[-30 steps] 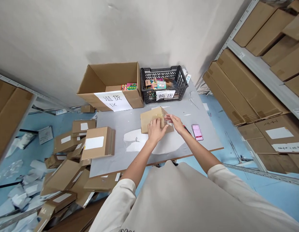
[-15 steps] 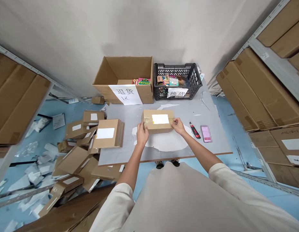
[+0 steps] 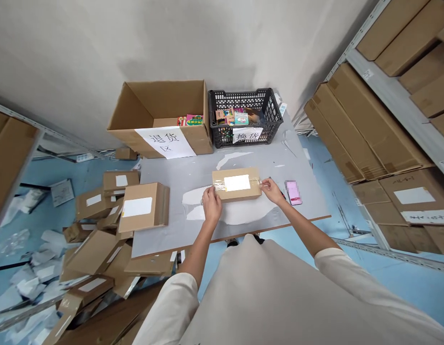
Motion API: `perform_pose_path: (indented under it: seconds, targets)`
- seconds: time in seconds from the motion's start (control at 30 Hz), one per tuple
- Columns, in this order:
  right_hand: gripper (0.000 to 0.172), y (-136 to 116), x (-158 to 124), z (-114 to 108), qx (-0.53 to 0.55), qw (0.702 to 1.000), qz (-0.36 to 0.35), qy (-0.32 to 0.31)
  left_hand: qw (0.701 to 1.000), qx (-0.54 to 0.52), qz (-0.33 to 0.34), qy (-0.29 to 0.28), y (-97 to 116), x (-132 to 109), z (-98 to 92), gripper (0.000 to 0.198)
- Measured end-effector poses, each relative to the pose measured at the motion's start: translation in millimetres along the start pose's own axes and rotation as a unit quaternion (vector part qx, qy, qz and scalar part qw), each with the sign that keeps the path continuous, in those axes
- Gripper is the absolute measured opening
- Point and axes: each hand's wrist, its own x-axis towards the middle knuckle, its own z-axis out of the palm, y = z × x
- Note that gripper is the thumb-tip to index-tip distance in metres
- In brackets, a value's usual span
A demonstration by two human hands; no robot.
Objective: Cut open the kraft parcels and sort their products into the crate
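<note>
A small taped cardboard box (image 3: 238,195) with a blank white label lies on the grey table (image 3: 193,167), over a torn white patch. My left hand (image 3: 211,205) grips its left end, fingers closed against the edge. At the opposite end, my right hand (image 3: 272,190) pinches the end of a strip of clear packing tape (image 3: 264,184) that runs across the top. The utility knife is mostly hidden behind my right hand. Just right of that hand lies a phone (image 3: 293,192) with a pink, blurred screen.
At the back stand an open carton (image 3: 114,140) with colourful booklets and a black plastic crate (image 3: 245,98) of small items, both with paper signs. Another labelled box (image 3: 137,221) sits at the table's left. Boxes (image 3: 96,256) pile up on the floor; shelves (image 3: 372,76) of cartons stand right.
The view has turned to the right. My right hand has drawn slightly away from the box end with the tape, and now covers the utility knife. My left hand stays at the box.
</note>
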Motion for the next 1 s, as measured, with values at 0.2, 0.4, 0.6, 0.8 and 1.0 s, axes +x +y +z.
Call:
perform_pose_path:
  seconds: [0.2, 0.4, 0.6, 0.8, 1.0]
  targets:
    - [0.030, 46, 30, -44, -0.228, 0.964, 0.138, 0.015, 0.983, 0.141, 0.094, -0.072, 30, -12, 9.7, 0.049]
    - [0.040, 81, 37, -61, -0.420, 0.888, 0.176, -0.064, 0.971, 0.216, 0.084, -0.067, 35, -24, 20.7, 0.051]
    - [0.047, 89, 36, -58, -0.444, 0.880, 0.150, -0.084, 0.970, 0.224, 0.077, -0.056, 35, -27, 30.3, 0.054]
    - [0.027, 71, 48, -72, -0.297, 0.930, 0.213, -0.028, 0.971, 0.197, 0.119, -0.057, 26, -26, 27.3, 0.054]
    - [0.025, -6, 68, -81, 0.004, 0.991, 0.131, -0.025, 0.970, 0.174, 0.159, -0.054, 17, -22, 20.8, 0.053]
